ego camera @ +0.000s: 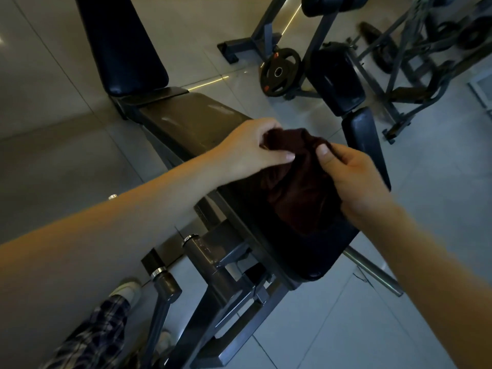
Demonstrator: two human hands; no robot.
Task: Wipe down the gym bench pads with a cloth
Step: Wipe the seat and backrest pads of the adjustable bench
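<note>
My left grip [250, 147] and right grip [354, 177] both pinch the dark red cloth [298, 187], bunched over the seat pad [311, 262] just toward 3 o'clock from centre, so I judge wiping is only starting and next needs it pressed flat.

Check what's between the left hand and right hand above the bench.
The dark red cloth, bunched: the left hand grips one edge, the right hand pinches the other, and it hangs over the near bench pad. Head view shows it.
</note>
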